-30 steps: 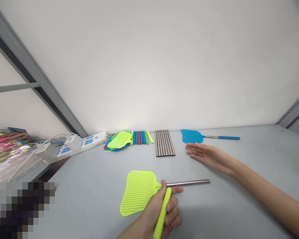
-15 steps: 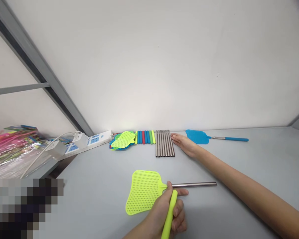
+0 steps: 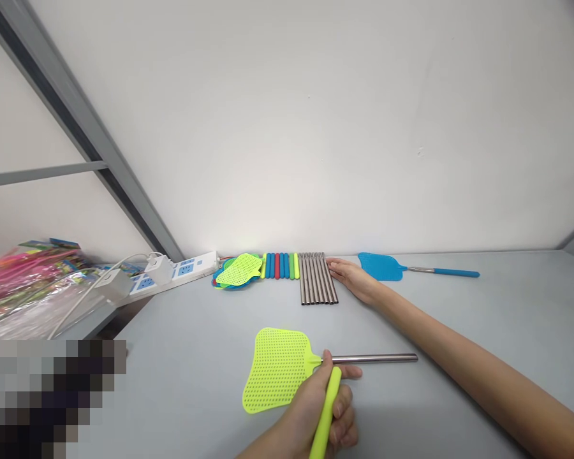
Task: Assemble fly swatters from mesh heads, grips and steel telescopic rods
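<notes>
My left hand is closed at the lower middle. Its thumb and forefinger pinch the neck of a yellow-green fly swatter, whose metal rod sticks out to the right. The same hand also grips a loose yellow-green handle sleeve against its palm. Further back, my right hand rests on the table with fingers stretched out and close together. Its fingertips touch the right side of a row of metal tubes laid side by side. Nothing shows in its grasp.
Coloured handle sleeves lie left of the tubes, then a pile of swatter heads. A blue fly swatter with rod and handle lies behind my right arm. A power strip with plugs and plastic-wrapped goods are at left.
The far ends of the metal tubes have shifted slightly left under my right hand, so the row slants a little more. My left hand keeps its hold. The whole view has shifted slightly.
</notes>
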The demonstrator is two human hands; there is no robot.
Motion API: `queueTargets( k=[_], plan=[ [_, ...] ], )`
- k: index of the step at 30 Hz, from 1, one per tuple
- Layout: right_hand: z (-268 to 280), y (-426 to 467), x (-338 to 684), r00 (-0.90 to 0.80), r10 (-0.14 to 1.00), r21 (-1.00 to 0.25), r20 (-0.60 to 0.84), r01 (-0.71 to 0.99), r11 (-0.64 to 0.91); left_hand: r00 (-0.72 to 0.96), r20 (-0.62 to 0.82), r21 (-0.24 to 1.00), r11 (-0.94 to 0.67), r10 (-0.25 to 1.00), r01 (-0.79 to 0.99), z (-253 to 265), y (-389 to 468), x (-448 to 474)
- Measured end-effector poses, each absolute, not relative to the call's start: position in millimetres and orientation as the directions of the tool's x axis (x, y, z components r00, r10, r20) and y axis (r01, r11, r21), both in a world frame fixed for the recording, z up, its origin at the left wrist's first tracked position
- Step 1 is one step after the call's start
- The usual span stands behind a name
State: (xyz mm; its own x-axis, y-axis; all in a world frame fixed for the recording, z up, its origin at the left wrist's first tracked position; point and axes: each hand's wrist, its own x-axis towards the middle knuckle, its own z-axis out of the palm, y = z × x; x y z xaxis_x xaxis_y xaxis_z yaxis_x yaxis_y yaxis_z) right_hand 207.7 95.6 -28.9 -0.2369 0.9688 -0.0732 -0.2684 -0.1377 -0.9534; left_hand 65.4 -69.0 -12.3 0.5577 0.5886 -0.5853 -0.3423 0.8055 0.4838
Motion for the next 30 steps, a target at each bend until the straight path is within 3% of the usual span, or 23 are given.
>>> queueTargets(
  k=[10,16,19,23,26,30],
  plan=[
    [-23.5,92.0,210.1,-0.152,0.982,-0.964,-0.108,-0.226,-0.141,0.55,-0.577,0.467,0.797,0.603,-0.384,-13.4,-68.3,64.9],
    [-3.4,41.8,244.9,-0.113,0.976,-0.972,-0.189,-0.12,-0.202,0.578,-0.581,0.407,0.82,0.573,-0.403,-9.9,-66.6,62.1],
    [9.8,-0.6,252.8,-0.222,0.956,-0.967,-0.191,-0.123,-0.221,0.496,-0.534,0.498,0.729,0.685,-0.47,-11.0,-63.6,64.1],
    [9.5,-52.8,241.0,-0.512,0.827,-0.911,-0.231,-0.184,-0.369,0.249,-0.339,0.672,0.419,0.907,-0.61,-6.3,-61.5,67.5],
    [-5.3,-77.0,221.9,-0.676,0.699,-0.853,-0.235,-0.201,-0.482,0.178,-0.25,0.722,0.306,0.952,-0.62,-0.9,-64.3,68.1],
    [-21.0,-87.7,205.5,-0.676,0.705,-0.846,-0.214,-0.233,-0.48,0.214,-0.236,0.776,0.317,0.948,-0.545,0.0,-67.6,67.3]
  ],
)
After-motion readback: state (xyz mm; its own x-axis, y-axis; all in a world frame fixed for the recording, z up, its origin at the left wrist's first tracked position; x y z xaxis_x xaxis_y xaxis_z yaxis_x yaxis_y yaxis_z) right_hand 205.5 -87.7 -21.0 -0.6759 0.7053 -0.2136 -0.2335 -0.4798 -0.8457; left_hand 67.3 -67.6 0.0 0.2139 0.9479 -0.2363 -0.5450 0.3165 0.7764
